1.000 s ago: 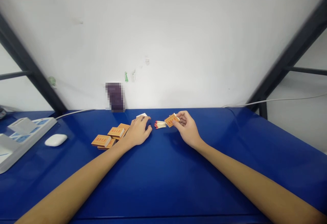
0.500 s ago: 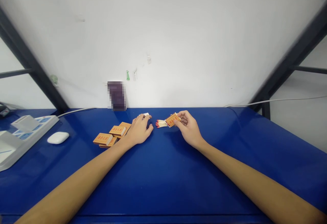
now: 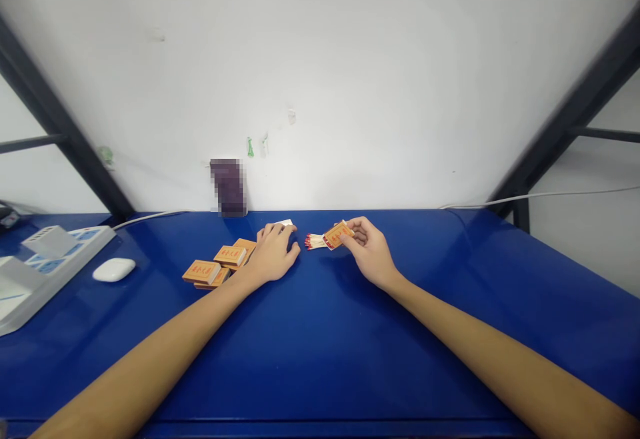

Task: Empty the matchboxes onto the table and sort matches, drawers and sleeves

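Observation:
My right hand (image 3: 371, 252) pinches an orange matchbox (image 3: 339, 233) between thumb and fingers, tilted, just above the table. Red match heads show at the matchbox's left end. Right beside that end lies a small bundle of red-tipped matches (image 3: 315, 242) on the table. My left hand (image 3: 274, 252) rests palm down to the left of the matches, thumb and index finger apart. Behind its fingers pokes out a small white thing (image 3: 287, 222), mostly hidden, so I cannot tell what it is. Several orange matchboxes (image 3: 201, 271) are piled next to my left wrist, partly covered by it.
The blue table (image 3: 320, 359) meets a white wall (image 3: 350, 92) at the back. On the left lie a white rounded case (image 3: 114, 269) and a power strip (image 3: 75, 272) with plugs. A blurred dark object (image 3: 229, 189) leans on the wall. Cables (image 3: 550, 196) run along the back.
Almost nothing differs. My left hand's fingers have shifted slightly, and a little more of the white thing shows. The matchbox in my right hand shows more red heads at its end.

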Motion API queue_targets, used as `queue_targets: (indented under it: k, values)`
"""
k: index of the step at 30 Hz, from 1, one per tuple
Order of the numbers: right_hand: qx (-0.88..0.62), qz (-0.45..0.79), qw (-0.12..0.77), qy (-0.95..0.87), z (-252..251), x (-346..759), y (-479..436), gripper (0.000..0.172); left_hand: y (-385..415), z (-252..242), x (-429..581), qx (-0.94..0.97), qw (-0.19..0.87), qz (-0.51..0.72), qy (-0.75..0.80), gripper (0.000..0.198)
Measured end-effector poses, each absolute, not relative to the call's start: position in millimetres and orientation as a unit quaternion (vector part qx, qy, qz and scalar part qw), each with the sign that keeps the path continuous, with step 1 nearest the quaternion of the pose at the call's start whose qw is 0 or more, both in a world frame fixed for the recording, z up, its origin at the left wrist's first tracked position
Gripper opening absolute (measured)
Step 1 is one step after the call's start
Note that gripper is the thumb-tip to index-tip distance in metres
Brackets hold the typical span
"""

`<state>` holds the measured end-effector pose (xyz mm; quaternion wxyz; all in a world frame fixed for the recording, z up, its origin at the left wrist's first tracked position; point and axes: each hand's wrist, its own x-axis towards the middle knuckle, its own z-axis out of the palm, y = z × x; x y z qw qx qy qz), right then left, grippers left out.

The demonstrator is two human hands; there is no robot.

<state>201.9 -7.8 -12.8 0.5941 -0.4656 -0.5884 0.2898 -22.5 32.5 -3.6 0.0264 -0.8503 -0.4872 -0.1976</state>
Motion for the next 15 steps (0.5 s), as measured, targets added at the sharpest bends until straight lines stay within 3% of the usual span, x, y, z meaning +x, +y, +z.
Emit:
queue_targets:
  k: [15]
  values:
    - [-0.466,0.29,0.593,-0.589,-11.2,201.7,-8.7,0.02,37.2,-10.6,-25.2,-0.858,0.015,-0.228,-0.46,0.033]
